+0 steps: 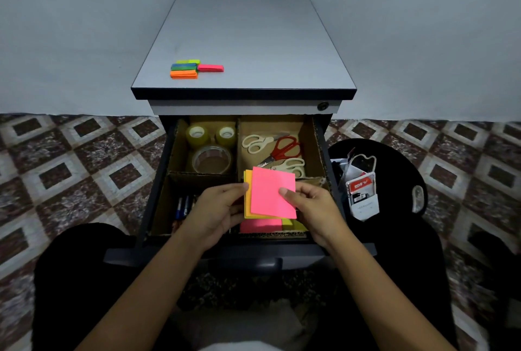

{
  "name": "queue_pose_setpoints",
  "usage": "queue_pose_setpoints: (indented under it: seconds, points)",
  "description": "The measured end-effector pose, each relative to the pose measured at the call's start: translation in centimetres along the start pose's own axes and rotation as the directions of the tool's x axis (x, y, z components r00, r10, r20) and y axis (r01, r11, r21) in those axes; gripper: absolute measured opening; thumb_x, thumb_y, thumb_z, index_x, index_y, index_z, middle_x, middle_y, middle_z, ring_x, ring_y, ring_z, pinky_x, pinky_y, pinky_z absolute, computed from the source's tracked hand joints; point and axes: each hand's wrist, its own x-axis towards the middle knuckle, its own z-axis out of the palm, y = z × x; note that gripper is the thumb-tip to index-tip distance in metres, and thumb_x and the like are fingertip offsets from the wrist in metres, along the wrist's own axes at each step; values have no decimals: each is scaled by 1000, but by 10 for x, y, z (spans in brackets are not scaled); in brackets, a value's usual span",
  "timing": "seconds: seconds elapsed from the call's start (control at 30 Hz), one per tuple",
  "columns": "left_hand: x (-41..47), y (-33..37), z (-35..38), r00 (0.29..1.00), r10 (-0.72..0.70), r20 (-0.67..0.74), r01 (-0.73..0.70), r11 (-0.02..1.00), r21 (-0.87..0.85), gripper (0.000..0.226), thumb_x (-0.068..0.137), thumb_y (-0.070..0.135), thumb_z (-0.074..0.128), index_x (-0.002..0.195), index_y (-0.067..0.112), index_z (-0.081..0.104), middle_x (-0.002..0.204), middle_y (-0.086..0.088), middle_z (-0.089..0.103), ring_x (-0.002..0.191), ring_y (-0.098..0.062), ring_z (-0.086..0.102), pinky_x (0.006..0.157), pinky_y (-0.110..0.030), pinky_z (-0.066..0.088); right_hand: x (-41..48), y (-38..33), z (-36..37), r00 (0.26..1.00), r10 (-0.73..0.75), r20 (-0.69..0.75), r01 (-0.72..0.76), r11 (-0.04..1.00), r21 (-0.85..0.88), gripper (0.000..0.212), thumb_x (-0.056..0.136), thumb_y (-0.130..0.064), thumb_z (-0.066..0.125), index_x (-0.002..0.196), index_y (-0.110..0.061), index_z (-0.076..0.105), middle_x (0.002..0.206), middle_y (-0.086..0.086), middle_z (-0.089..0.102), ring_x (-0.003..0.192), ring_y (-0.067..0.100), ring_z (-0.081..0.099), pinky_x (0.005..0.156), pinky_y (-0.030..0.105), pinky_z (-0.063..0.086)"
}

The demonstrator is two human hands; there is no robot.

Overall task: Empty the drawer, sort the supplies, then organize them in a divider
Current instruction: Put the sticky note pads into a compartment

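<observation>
Judging from the layout, the job looks nearly finished; the cabinet top [242,40] is flat, smooth grey laminate with a dark edge; below it the dark drawer [158,190] stands pulled out, lined with a corrugated cardboard divider [238,147] that splits it into 4 compartments, all of them already filled.

The left hand [214,209] and the right hand [313,204] together hold a square stack of sticky notes [270,195] just above the front-right compartment; the left fingers curl round its left edge, and the right thumb pinches down on the matte pink top sheet, with orange and yellow layers fanned beneath. More pink and yellow pads [260,225] lie directly below; lowering this stack beside them seems the step in hand.

The back-left compartment holds 3 glossy clear tape rolls [211,159]; the back-right holds 3 scissors [282,147], 2 cream-handled and 1 red; the dim front-left holds what are probably pens [181,207].

Left over: a small pile of narrow neon page flags [186,68] on the cabinet top.
</observation>
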Motion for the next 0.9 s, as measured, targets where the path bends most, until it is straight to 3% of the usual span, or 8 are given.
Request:
queue_pose_setpoints:
  seconds: [0.33,0.43,0.53,0.7,0.9]
  points:
    - [10,3,12,997,4,-80,10,983,183,11,93,7,54,86,5,62,80,-9,69,70,-16,68,56,-23,57,4,-9,-15,989,43,-140,-47,999,-26,3,88,-9,62,90,-8,64,87,10,68,80,22,64,67,33,52]
    - [14,4,15,997,-47,-68,60,978,199,12,94,4,51,88,3,61,84,-11,66,73,-19,66,58,-23,57,7,-17,-27,979,26,-204,-30,999,-17,5,88,-8,61,93,-5,62,84,10,67,76,21,64,64,31,52]
    - [17,3,20,993,-100,-56,110,965,237,10,93,2,51,90,0,60,89,-15,65,76,-22,65,58,-22,57,8,-26,-39,961,-4,-275,9,1000,17,7,88,-7,61,81,-10,60,80,8,67,73,19,63,61,29,49]
    - [22,-3,32,985,-168,-50,175,924,341,13,93,-1,50,83,0,58,80,-11,64,72,-19,62,56,-24,56,10,-35,-51,943,-11,-331,41,996,83,8,90,-6,59,82,-9,58,81,7,65,72,16,62,61,29,52]
    - [42,-20,48,979,-193,-69,201,836,511,15,94,1,50,104,-7,58,96,-21,62,77,-23,63,61,-25,56,13,-30,-50,950,-6,-313,33,996,83,10,90,-7,59,80,-11,58,80,7,66,73,16,63,63,29,52]
